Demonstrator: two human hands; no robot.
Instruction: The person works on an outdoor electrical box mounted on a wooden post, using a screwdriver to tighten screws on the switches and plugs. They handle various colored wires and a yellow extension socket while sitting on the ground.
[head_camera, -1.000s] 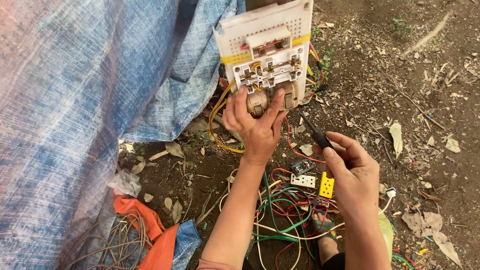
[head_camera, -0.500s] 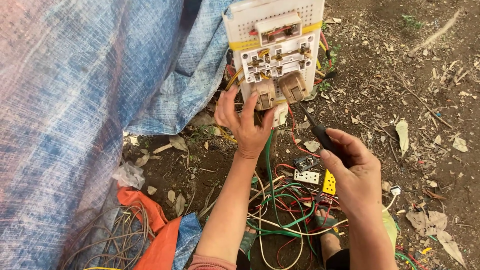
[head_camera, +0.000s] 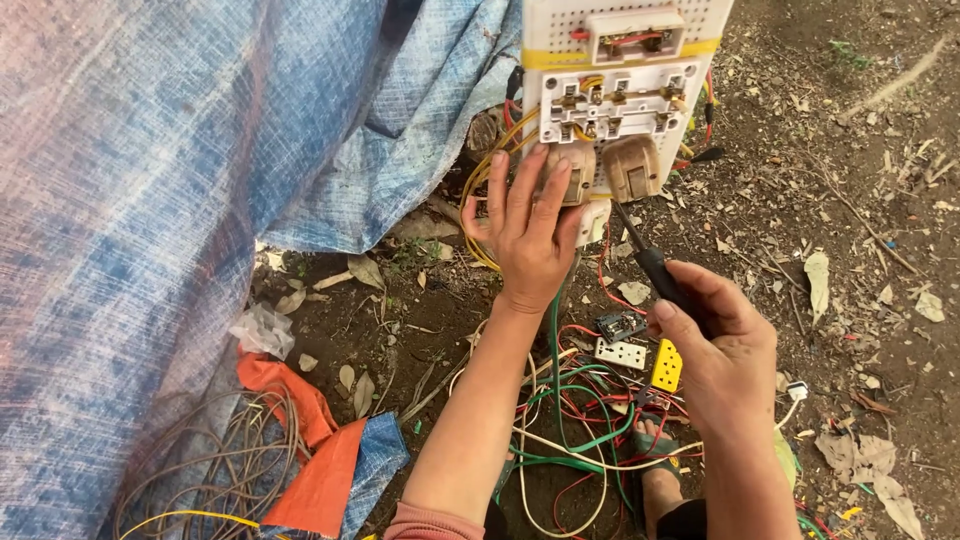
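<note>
My left hand (head_camera: 528, 235) rests flat, fingers spread, against the perforated switch board (head_camera: 625, 90), holding nothing. My right hand (head_camera: 720, 350) is closed round the screwdriver (head_camera: 640, 255), tip at the board's lower edge. Wiring is exposed; loose wires (head_camera: 580, 440) remain unconnected.

Pretty cramped around the switch board (head_camera: 622, 95) from where I'm watching. Left of it the blue tarp (head_camera: 200, 180) hangs close, so no way in there. Below it a tangle of wires (head_camera: 575, 420) covers the ground. Right of the board there's only dirt (head_camera: 850, 200) with dry leaves, so that side's open.
</note>
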